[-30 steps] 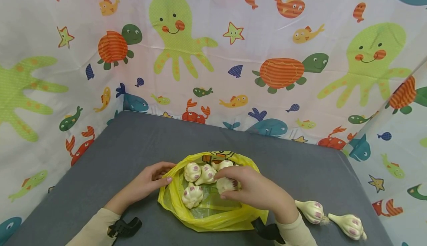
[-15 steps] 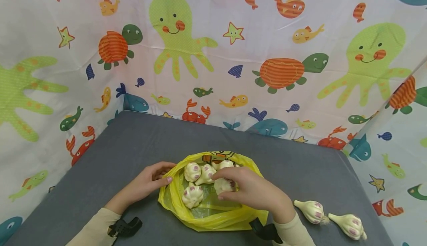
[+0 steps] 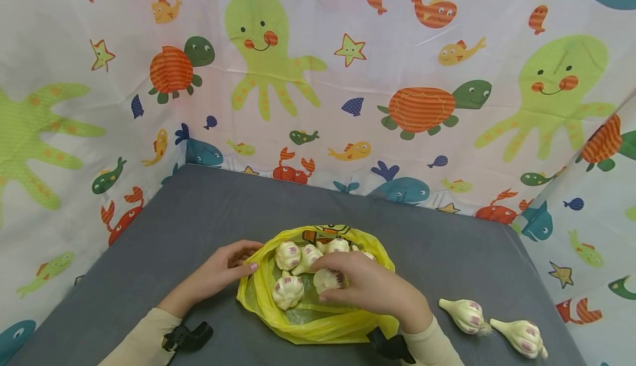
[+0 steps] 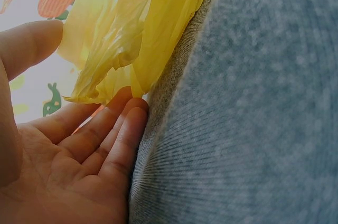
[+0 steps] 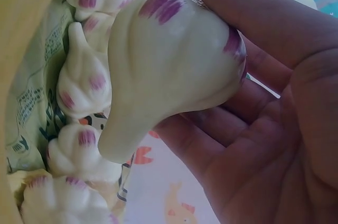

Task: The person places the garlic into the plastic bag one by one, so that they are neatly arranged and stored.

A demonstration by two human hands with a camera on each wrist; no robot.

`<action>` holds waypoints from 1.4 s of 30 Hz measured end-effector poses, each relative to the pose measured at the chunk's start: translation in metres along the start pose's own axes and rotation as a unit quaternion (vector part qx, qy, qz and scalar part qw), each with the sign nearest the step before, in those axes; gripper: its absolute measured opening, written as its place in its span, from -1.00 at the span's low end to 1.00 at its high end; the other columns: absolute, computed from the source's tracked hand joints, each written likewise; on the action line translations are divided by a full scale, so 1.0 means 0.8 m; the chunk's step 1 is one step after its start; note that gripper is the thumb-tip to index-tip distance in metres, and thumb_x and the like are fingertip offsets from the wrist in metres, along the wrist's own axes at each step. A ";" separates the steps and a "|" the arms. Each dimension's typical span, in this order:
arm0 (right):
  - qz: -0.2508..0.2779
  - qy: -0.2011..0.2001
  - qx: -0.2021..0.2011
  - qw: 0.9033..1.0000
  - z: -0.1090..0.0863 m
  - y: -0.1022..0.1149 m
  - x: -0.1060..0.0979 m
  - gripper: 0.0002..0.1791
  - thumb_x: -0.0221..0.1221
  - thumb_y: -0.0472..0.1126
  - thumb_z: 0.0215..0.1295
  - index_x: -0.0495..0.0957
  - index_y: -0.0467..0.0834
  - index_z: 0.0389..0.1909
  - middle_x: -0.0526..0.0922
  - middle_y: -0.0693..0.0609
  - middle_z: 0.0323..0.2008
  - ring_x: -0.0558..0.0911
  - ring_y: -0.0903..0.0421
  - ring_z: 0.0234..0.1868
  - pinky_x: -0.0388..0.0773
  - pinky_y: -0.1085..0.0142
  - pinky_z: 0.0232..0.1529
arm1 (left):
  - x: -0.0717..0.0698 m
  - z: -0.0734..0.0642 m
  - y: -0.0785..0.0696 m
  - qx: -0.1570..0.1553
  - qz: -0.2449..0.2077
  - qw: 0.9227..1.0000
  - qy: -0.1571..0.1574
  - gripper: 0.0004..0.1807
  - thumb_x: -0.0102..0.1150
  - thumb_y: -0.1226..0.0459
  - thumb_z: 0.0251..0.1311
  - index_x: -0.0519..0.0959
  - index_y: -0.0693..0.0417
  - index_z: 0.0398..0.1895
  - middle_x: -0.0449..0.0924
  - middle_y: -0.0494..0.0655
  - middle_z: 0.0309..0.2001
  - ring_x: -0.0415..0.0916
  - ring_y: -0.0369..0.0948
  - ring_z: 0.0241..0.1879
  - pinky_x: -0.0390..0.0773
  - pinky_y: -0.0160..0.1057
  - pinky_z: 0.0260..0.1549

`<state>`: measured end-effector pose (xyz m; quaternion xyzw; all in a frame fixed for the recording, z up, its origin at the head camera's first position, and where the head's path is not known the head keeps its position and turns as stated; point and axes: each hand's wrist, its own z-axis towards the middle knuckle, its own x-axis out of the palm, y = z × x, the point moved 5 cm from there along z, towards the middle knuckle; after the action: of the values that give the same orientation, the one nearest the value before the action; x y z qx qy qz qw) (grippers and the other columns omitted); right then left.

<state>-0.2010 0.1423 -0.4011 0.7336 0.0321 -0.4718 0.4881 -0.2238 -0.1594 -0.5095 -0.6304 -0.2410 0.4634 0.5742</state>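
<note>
Garlic bulb [image 3: 329, 281], white with purple streaks, held at the opening of the yellow plastic bag [image 3: 293, 330]. The right hand [image 3: 375, 288] pinches it between thumb and fingers; in the right wrist view, its rootlets lie near the thumb tip and its neck slants toward the lower left. Whether it touches the bag's floor cannot be told.

Inside the bag are further bulbs: a left bulb [image 3: 287, 255], a middle bulb [image 3: 308, 256] beside it, a far bulb [image 3: 335, 245], a near bulb [image 3: 287, 291] toward the front, and a half-hidden bulb [image 3: 369, 255] behind the right hand. The left hand [image 3: 218, 269] is at the bag's left rim, thumb and fingers spread apart and loosely extended, fingertips touching the plastic.

To the right of the bag, two bulbs lie on their sides on the dark grey tabletop [image 3: 248, 203]: an inner bulb [image 3: 467, 315] and an outer bulb [image 3: 523, 337], close together, necks toward the upper left. Both forearms wear cream sleeves [image 3: 141, 339] and black wrist mounts [image 3: 187, 337]. Surrounding the tabletop: a pale curtain [image 3: 343, 73] printed with colourful sea creatures.
</note>
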 end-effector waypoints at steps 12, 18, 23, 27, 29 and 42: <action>0.000 0.023 -0.014 1.000 0.014 0.004 0.017 -0.56 0.51 -0.13 0.42 0.71 0.04 0.28 0.75 0.23 0.15 0.63 0.32 0.05 0.63 0.26 0.19 | -0.001 -0.001 0.002 0.001 0.003 1.000 -0.003 -0.50 0.18 0.24 0.66 0.47 0.21 0.54 0.57 0.21 0.39 0.61 0.11 0.25 0.64 -0.21 0.14; 0.009 0.028 -0.019 0.999 0.018 0.004 0.022 -0.57 0.51 -0.14 0.42 0.71 0.06 0.27 0.74 0.27 0.12 0.64 0.34 0.01 0.64 0.32 0.14 | -0.001 -0.001 0.001 -0.001 0.001 1.000 -0.002 -0.49 0.18 0.24 0.66 0.45 0.23 0.55 0.56 0.21 0.39 0.61 0.10 0.24 0.64 -0.21 0.14; 0.005 0.030 -0.011 0.999 0.021 0.001 0.028 -0.57 0.51 -0.13 0.42 0.70 0.07 0.27 0.73 0.30 0.12 0.63 0.35 0.02 0.63 0.32 0.15 | 0.000 0.000 0.002 -0.002 0.002 1.000 -0.002 -0.49 0.18 0.24 0.66 0.46 0.23 0.54 0.57 0.21 0.38 0.62 0.07 0.24 0.64 -0.22 0.14; 0.003 0.035 -0.002 0.999 0.022 0.001 0.033 -0.55 0.50 -0.13 0.42 0.70 0.05 0.29 0.72 0.29 0.15 0.63 0.35 0.05 0.62 0.31 0.18 | 0.000 0.000 0.001 -0.001 0.000 1.000 0.000 -0.50 0.17 0.24 0.67 0.46 0.24 0.54 0.57 0.22 0.38 0.62 0.06 0.23 0.64 -0.22 0.13; 0.002 0.037 0.000 0.999 0.023 0.001 0.034 -0.53 0.50 -0.13 0.43 0.69 0.04 0.31 0.71 0.29 0.17 0.63 0.36 0.08 0.62 0.30 0.20 | 0.000 0.000 0.001 -0.001 0.000 1.000 0.000 -0.50 0.17 0.24 0.67 0.46 0.24 0.54 0.57 0.22 0.38 0.62 0.07 0.23 0.64 -0.22 0.13; -0.006 0.044 0.001 0.999 0.029 -0.004 0.043 -0.52 0.50 -0.12 0.43 0.67 0.05 0.33 0.70 0.29 0.16 0.62 0.37 0.07 0.62 0.33 0.18 | 0.000 0.001 0.003 -0.008 0.003 1.000 -0.001 -0.48 0.18 0.23 0.66 0.45 0.24 0.55 0.56 0.21 0.39 0.61 0.11 0.25 0.63 -0.24 0.15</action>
<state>-0.1992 0.1126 -0.4299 0.7541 0.0569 -0.4419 0.4826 -0.2247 -0.1598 -0.5116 -0.6351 -0.2432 0.4642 0.5675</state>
